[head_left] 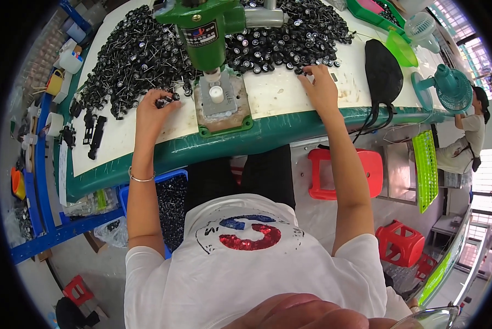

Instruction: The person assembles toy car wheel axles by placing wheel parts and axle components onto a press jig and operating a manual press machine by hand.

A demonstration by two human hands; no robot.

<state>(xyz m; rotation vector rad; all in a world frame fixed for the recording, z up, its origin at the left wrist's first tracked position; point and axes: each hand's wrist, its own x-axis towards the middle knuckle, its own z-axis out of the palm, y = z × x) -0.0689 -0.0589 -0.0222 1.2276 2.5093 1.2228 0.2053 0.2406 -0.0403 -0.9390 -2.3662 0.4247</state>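
Observation:
At the left, my left hand is closed on small black toy wheels with silvery hubs, held at the fingertips over the white tabletop. My right hand is at the near edge of the wheel pile, thumb and forefinger apart, fingertips at a small black wheel. Between the hands stands a green bench press. Under its ram, a white round fixture sits on a grey plate on the press base.
Black chassis-like parts lie at the table's left end. A black face mask, a teal fan and a lime green tray are at the right. A blue bin of small black parts and a red stool stand below the padded green edge.

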